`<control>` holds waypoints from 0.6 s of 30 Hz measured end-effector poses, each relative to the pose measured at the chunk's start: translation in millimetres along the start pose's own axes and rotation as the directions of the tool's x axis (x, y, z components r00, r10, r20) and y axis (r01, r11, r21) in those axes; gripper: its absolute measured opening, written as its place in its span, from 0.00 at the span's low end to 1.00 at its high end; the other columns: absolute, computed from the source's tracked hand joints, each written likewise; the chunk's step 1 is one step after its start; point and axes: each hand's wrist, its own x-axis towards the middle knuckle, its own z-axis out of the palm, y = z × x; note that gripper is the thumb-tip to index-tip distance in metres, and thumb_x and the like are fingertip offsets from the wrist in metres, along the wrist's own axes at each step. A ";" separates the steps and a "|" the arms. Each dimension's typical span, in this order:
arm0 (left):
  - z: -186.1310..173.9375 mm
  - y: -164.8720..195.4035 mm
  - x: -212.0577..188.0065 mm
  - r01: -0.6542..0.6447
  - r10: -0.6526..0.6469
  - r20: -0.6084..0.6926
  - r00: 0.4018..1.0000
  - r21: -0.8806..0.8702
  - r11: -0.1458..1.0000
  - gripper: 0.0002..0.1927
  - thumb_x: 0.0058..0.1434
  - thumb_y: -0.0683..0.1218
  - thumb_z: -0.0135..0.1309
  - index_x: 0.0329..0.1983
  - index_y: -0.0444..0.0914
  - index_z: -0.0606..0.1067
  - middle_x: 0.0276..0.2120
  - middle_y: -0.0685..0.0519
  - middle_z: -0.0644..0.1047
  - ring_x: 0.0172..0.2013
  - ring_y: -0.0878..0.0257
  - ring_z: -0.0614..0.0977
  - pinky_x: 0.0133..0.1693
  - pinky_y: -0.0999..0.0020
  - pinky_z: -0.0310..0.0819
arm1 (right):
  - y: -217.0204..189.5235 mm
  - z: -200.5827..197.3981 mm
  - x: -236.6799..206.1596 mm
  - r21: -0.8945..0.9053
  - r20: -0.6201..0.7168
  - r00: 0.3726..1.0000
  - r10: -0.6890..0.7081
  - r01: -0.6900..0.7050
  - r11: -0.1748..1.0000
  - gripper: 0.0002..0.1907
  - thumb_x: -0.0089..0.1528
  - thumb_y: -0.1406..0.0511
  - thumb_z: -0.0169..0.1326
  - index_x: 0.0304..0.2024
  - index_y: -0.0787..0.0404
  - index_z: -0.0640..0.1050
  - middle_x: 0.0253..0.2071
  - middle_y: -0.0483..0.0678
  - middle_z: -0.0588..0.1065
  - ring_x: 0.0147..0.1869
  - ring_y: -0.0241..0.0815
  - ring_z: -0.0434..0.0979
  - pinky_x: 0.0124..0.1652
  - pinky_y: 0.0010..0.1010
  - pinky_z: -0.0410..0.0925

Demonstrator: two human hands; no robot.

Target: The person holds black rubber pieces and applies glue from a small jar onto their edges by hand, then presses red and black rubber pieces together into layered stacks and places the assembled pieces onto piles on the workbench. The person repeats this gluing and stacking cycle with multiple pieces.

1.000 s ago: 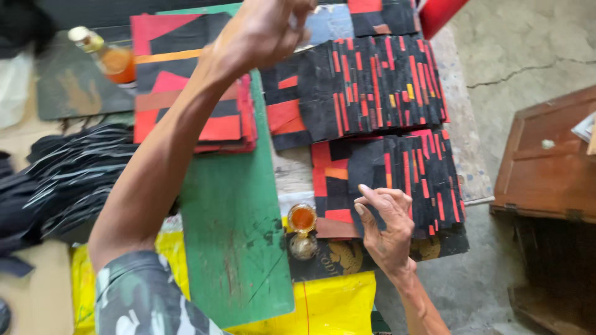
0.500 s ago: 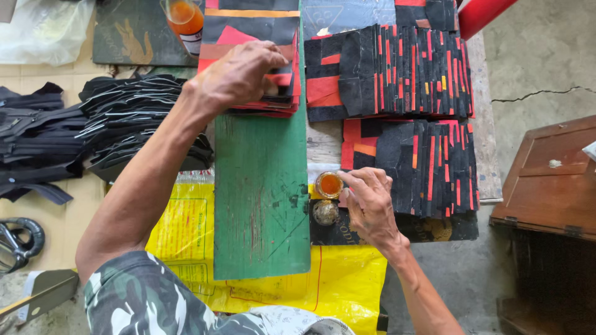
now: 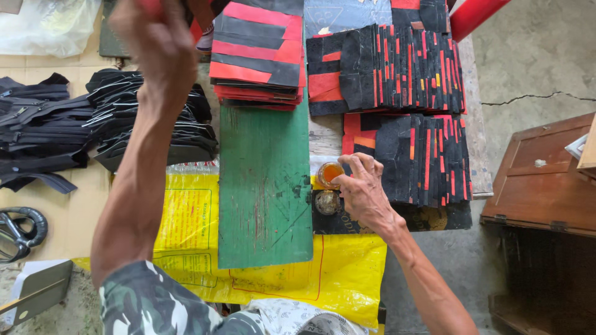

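Cracked concrete floor underfoot, with flattened cardboard and a yellow sack spread over it as a work surface.

Right hand low and to the right of a green board. Fingers drawn together, forefinger and thumb pinching the rim of a small glass pot of orange liquid. Just below the thumb, touching the pot, a second small round jar, clear and apart from the grip.

Left hand raised high and blurred. Fingers curled, something red at their tips, but cannot tell whether gripped or merely behind them. Just right of those fingers, a stack of red-and-black pieces, its near edge lying on the board's far end.

By the lie of things, well into the work but not through: green board bare, nothing laid out on it, pot open and in the fingers.

Count:
- one stack of flat pieces
- two fanned batches of black strips with red and orange edges, the upper batch beyond the right fingertips, the lower batch touching their far side
- one heap of black zippers left of the raised forearm, too many to number
- two small jars
- one board
- one pair of scissors far left
- one brown wooden cabinet far right
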 end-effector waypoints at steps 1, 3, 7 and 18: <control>-7.7 3.6 -7.3 0.101 -0.127 -0.099 0.987 -0.234 0.967 0.06 0.78 0.38 0.56 0.49 0.28 0.75 0.38 0.44 0.77 0.39 0.54 0.77 0.46 0.57 0.71 | 0.0 0.3 1.1 0.000 0.003 1.000 0.009 -0.009 1.000 0.15 0.49 0.72 0.60 0.39 0.58 0.84 0.60 0.54 0.69 0.66 0.55 0.61 0.59 0.48 0.55; -21.1 19.8 -35.9 0.227 -0.407 -0.143 0.902 -0.645 0.730 0.08 0.78 0.39 0.55 0.54 0.28 0.73 0.46 0.46 0.77 0.46 0.59 0.77 0.53 0.62 0.72 | -0.9 1.0 3.0 -0.002 0.015 1.000 0.020 -0.020 1.000 0.16 0.48 0.72 0.60 0.39 0.57 0.84 0.60 0.53 0.69 0.67 0.55 0.61 0.59 0.48 0.54; -22.1 58.8 -98.8 0.303 -0.812 0.114 0.573 -0.949 0.081 0.21 0.68 0.40 0.54 0.62 0.34 0.65 0.57 0.47 0.73 0.55 0.57 0.78 0.58 0.57 0.77 | 0.6 -0.6 7.4 -0.022 0.020 1.000 0.016 -0.016 1.000 0.17 0.46 0.72 0.61 0.39 0.56 0.85 0.60 0.53 0.69 0.68 0.54 0.61 0.60 0.49 0.54; -63.5 30.6 -125.1 0.610 -0.393 0.857 0.332 -0.513 -0.604 0.36 0.67 0.61 0.47 0.60 0.24 0.71 0.55 0.38 0.78 0.55 0.48 0.81 0.58 0.54 0.75 | 8.8 -4.2 9.6 -0.005 0.208 0.975 0.078 -0.079 0.997 0.15 0.49 0.69 0.64 0.39 0.53 0.86 0.64 0.53 0.67 0.70 0.55 0.58 0.63 0.50 0.50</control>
